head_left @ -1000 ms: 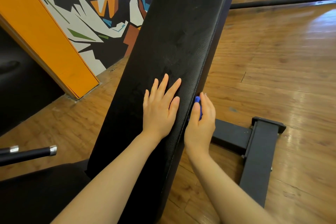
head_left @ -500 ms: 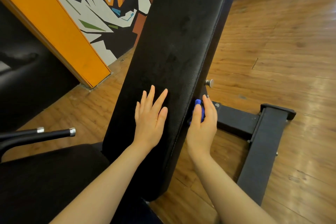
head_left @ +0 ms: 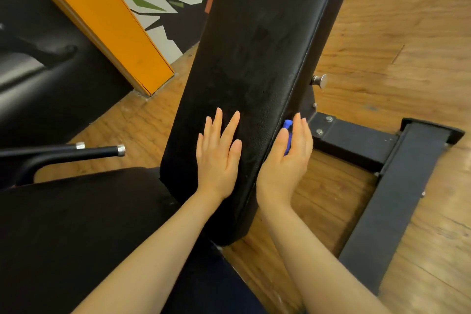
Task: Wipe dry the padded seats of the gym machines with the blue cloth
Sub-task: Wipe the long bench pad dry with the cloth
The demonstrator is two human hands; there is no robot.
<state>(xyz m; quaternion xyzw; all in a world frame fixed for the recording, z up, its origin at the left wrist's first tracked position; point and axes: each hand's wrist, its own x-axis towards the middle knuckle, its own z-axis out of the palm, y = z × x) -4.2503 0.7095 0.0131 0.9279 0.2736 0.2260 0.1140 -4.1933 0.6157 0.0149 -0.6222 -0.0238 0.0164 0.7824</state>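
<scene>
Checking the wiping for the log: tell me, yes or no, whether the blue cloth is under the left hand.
No: the blue cloth sits in the right hand against the pad's side edge, while the left hand lies flat and bare on the black pad.

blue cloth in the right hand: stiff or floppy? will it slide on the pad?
Probably floppy: the small blue cloth sits bunched inside the right hand. Likely light, since little shows. Might glide easily along the long black padded bench back, whose vinyl looks smooth.
</scene>
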